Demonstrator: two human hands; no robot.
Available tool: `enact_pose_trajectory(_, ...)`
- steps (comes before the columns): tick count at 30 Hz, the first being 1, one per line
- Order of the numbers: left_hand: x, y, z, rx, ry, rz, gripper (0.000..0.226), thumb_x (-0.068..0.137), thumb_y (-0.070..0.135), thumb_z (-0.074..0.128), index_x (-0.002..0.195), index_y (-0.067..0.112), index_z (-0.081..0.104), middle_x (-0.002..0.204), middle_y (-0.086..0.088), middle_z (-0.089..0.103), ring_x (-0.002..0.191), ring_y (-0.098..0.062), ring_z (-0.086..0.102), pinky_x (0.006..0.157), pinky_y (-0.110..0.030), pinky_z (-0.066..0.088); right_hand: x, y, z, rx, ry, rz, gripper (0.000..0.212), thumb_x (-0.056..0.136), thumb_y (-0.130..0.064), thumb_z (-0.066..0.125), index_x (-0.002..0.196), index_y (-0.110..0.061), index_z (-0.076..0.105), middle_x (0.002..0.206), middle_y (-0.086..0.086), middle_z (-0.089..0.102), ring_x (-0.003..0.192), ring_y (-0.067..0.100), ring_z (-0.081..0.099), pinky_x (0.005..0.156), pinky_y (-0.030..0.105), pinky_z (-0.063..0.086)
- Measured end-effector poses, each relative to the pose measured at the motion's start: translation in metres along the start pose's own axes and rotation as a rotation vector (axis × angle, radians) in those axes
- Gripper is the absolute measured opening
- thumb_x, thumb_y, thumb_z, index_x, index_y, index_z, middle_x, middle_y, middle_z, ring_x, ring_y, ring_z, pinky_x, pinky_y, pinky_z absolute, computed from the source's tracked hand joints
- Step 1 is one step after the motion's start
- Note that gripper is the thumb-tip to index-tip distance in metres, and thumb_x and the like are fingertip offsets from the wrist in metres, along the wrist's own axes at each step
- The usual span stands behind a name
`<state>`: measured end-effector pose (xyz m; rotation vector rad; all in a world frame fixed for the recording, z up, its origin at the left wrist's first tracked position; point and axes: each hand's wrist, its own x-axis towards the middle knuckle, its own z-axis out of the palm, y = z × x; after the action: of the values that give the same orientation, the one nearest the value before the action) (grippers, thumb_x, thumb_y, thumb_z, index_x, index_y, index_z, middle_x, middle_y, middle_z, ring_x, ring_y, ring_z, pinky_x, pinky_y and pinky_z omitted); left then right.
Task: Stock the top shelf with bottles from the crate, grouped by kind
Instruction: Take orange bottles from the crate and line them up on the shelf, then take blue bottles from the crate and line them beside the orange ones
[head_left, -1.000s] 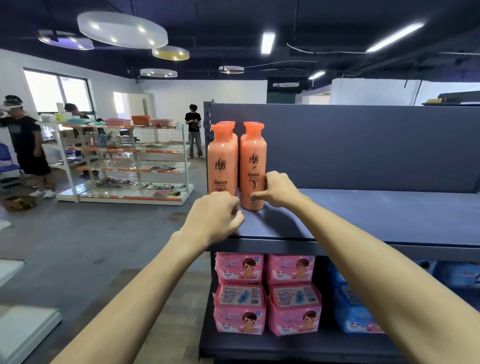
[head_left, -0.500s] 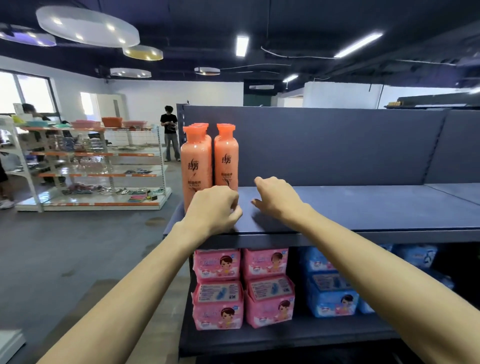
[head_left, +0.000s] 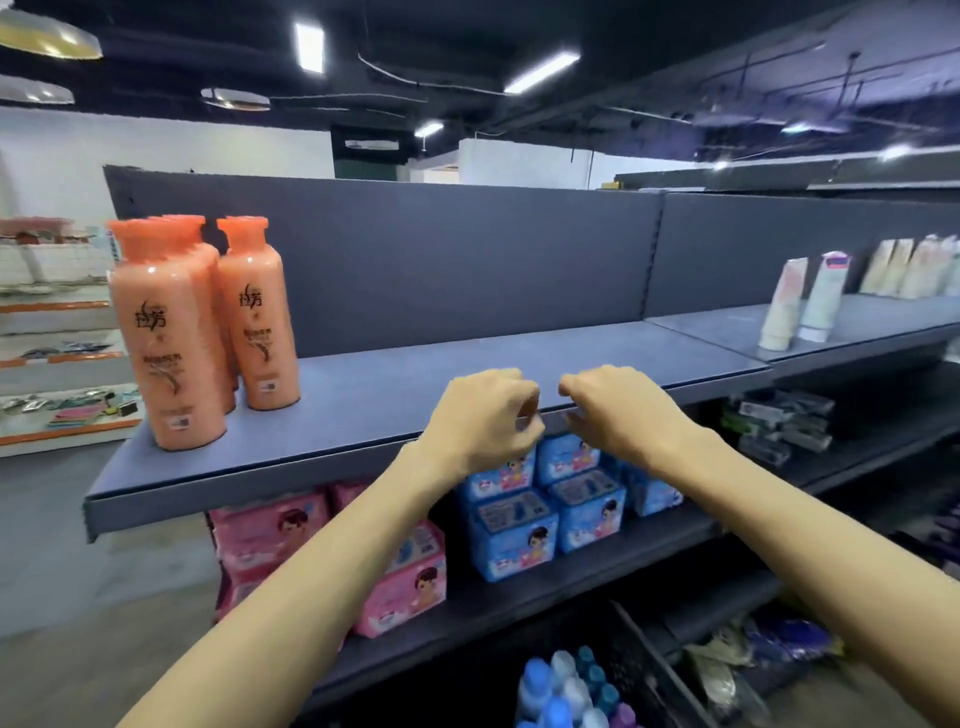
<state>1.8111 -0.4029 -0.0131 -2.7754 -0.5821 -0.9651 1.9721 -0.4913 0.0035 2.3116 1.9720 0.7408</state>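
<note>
Only 拉芳 legible, on orange bottles (head_left: 171, 338) atop shelf (head_left: 415, 384).

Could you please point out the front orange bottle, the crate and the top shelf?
front orange bottle (head_left: 166, 343): head view, on its label.
crate (head_left: 641, 670): head view, on its black wall.
top shelf (head_left: 395, 384): head view, on bare surface.

Several orange bottles (head_left: 171, 338) with orange caps stand upright in a tight cluster at the left end of the grey top shelf (head_left: 389, 395), labels facing outward. Far below the top shelf, a black crate (head_left: 647, 670) holds blue- and white-capped bottles (head_left: 563, 691).
</note>
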Motion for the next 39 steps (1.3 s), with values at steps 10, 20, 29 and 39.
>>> enact_pose_trajectory(10, -0.048, 0.084, 0.141, -0.195, -0.361, 0.082, 0.017, 0.083, 0.035, 0.053, 0.085, 0.018, 0.059, 0.088, 0.000, 0.061, 0.087, -0.024, 0.056, 0.065, -0.035, 0.046, -0.121, 0.036, 0.107, 0.057, -0.347, 0.113, 0.025, 0.094, -0.035, 0.055, 0.109, -0.015, 0.058, 0.114, 0.007, 0.062, 0.108, 0.030, 0.061, 0.084, 0.039, 0.048)
enact_pose_trajectory(20, -0.195, 0.120, 0.243, -0.225, -0.725, -0.050, 0.023, 0.084, 0.032, 0.044, 0.088, 0.015, 0.060, 0.098, -0.004, 0.059, 0.095, -0.025, 0.052, 0.069, -0.038, 0.044, -0.196, -0.018, 0.232, 0.276, -0.696, 0.118, 0.028, 0.091, -0.030, 0.058, 0.112, -0.012, 0.061, 0.116, 0.018, 0.064, 0.108, 0.037, 0.062, 0.086, 0.040, 0.050)
enact_pose_trajectory(29, -0.273, 0.108, 0.255, -0.187, -0.852, -0.256, 0.023, 0.085, 0.035, 0.044, 0.087, 0.017, 0.057, 0.095, -0.005, 0.059, 0.092, -0.027, 0.054, 0.068, -0.038, 0.043, -0.217, -0.075, 0.319, 0.456, -0.949, 0.068, 0.036, 0.093, -0.026, 0.060, 0.126, -0.012, 0.057, 0.121, 0.017, 0.058, 0.109, 0.037, 0.059, 0.086, 0.039, 0.051)
enact_pose_trajectory(39, -0.312, 0.104, 0.260, -0.164, -0.808, -0.578, 0.019, 0.086, 0.034, 0.043, 0.091, 0.021, 0.056, 0.094, 0.003, 0.054, 0.093, -0.018, 0.050, 0.070, -0.031, 0.041, -0.189, -0.127, 0.358, 0.631, -0.856, -0.027, 0.063, 0.090, -0.008, 0.052, 0.149, -0.022, 0.033, 0.135, 0.011, 0.044, 0.114, 0.036, 0.055, 0.086, 0.042, 0.050)
